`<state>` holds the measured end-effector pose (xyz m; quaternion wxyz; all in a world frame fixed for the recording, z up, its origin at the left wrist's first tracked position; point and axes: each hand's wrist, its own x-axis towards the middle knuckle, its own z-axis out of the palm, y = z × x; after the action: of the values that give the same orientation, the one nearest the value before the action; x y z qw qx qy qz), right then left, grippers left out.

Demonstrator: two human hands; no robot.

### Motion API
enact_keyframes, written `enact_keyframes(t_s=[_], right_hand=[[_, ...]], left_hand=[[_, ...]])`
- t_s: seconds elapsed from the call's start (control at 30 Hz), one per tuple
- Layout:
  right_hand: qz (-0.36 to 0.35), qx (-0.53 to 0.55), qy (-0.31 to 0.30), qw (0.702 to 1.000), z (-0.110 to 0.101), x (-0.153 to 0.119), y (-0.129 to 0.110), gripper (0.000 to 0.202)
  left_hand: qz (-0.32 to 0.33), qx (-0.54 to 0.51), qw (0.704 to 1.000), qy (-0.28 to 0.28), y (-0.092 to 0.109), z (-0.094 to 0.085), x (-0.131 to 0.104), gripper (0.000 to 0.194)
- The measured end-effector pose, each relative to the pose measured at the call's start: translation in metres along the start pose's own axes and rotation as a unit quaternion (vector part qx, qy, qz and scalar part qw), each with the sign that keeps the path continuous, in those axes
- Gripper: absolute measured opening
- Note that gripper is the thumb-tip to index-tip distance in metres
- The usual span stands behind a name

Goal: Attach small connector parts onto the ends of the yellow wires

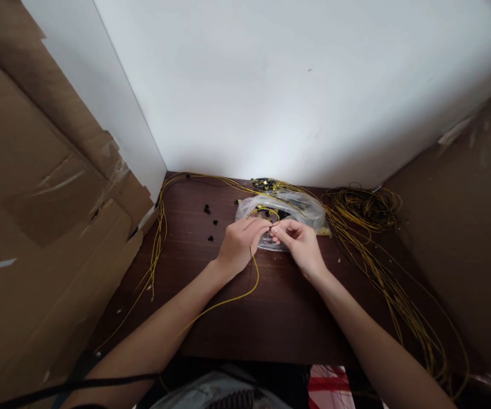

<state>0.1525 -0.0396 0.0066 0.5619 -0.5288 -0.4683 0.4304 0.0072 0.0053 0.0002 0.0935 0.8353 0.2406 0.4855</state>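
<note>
Looping between the two hands, the thin yellow wire (258, 278) is curving up over the fingertips, and its lower length is trailing from under the left palm toward the left forearm. The left hand (237, 245) is pinching it, thumb against fingers; the right hand (306, 248) is closing thumb and forefinger on it just beside the left fingertips. Any small part at that pinch is staying too hidden to tell.

Slipping is looking like the main risk, since both grips are relying on fingertips alone. The loop could be catching on the clear plastic bag (311, 207) lying just beyond and under the hands, and a forearm shift could be tugging the trailing length. Left of the left hand, small black pieces (210, 238) are lying loose, so a sideways sweep could be scattering them. Right of the right hand, yellow wires (377, 275) are running in a loose bunch from a coiled wire bundle (363, 208); the right forearm, moving outward, could be snagging or tangling them.
</note>
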Motion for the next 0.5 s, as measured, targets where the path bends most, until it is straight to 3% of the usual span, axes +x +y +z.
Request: enact_keyframes(t_s=[0.33,0.5], right_hand=[[0.087,0.149,0.058,0.983,0.0096,-0.0010,0.0085,0.023],[0.047,0.145,0.065,0.986,0.0111,-0.0019,0.0075,0.018]], left_hand=[[-0.031,-0.017,0.999,0.006,0.0054,0.0040,-0.0015,0.014],[-0.059,-0.035,0.998,0.008,0.0047,0.0072,-0.0027,0.012]])
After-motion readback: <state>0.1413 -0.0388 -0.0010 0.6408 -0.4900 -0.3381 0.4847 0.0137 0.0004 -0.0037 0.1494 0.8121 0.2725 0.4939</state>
